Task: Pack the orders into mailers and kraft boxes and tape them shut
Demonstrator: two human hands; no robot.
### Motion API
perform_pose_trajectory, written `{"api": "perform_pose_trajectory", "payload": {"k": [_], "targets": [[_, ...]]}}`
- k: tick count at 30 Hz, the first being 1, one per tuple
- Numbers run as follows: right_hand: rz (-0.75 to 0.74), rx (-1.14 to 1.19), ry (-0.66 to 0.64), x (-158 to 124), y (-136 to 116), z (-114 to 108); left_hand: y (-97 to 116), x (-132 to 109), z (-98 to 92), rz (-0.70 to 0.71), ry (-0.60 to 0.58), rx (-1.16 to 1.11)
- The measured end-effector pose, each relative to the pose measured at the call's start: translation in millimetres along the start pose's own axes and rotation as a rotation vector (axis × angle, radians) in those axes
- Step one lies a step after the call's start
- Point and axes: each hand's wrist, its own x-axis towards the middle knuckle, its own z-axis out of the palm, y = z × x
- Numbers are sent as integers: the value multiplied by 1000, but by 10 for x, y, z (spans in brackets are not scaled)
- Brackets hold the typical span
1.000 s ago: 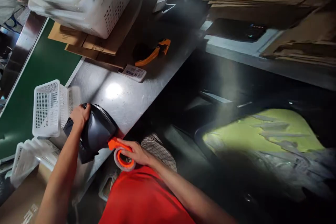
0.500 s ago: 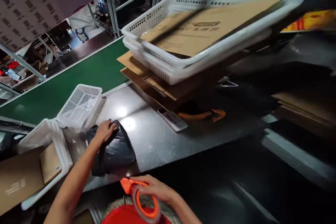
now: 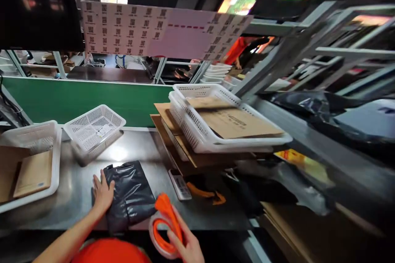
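A black plastic package [image 3: 131, 194] lies flat on the steel table [image 3: 70, 197] in front of me. My left hand [image 3: 103, 191] rests on its left edge with fingers spread flat. My right hand [image 3: 188, 245] grips an orange tape dispenser [image 3: 165, 227] with a roll of clear tape, held just above the table's near edge, right of the package.
An empty white mesh basket [image 3: 94, 129] stands behind the package. A white basket with cardboard [image 3: 27, 168] sits at left. Stacked white baskets holding brown cardboard [image 3: 225, 125] rest on flat cartons at right. A small labelled device [image 3: 180, 185] and an orange-handled tool [image 3: 206, 195] lie nearby. A green conveyor belt [image 3: 77, 100] runs behind.
My view has swung up and forward from the floor to the bench. My left hand has flattened on the package's left edge. The tape dispenser has risen toward the package.
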Motion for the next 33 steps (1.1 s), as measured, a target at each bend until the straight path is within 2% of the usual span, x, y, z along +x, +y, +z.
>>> {"api": "perform_pose_trajectory", "payload": {"k": [2, 3, 4, 5, 7, 8, 9, 13, 17, 20, 24, 28, 31, 33], "targets": [[-101, -63, -50, 71, -72, 215, 129, -144, 19, 92, 59, -81], [-144, -111, -71, 94, -79, 318, 202, -204, 3, 156, 32, -176], [-191, -170, -80, 110, -69, 415, 279, -253, -26, 199, -57, -303], [-240, -230, -76, 120, -44, 502, 354, -289, -63, 200, -205, -445], [-317, -329, -49, 127, 35, 637, 481, -320, -137, 72, -553, -687], [-340, -364, -39, 125, 84, 684, 524, -317, -166, -10, -669, -762], [-359, -392, -45, 118, 132, 716, 551, -305, -187, -72, -732, -808], [-400, -448, -74, 45, 267, 745, 558, -218, -195, -142, -779, -812], [-387, -499, -73, -29, 180, 709, 563, -171, -145, -106, -845, -782], [-347, -523, -137, -28, -8, 708, 597, -164, -100, -26, -805, -707], [-324, -538, -118, -12, -205, 756, 694, -3, -167, 153, -581, -541], [-275, -575, -78, -23, -228, 760, 873, 480, -455, 344, -302, -321], [-242, -641, -154, 40, -297, 787, 947, 874, -625, 386, -240, -234], [-165, -771, -227, 149, -448, 865, 908, 1039, -643, 387, -235, -195]]}}
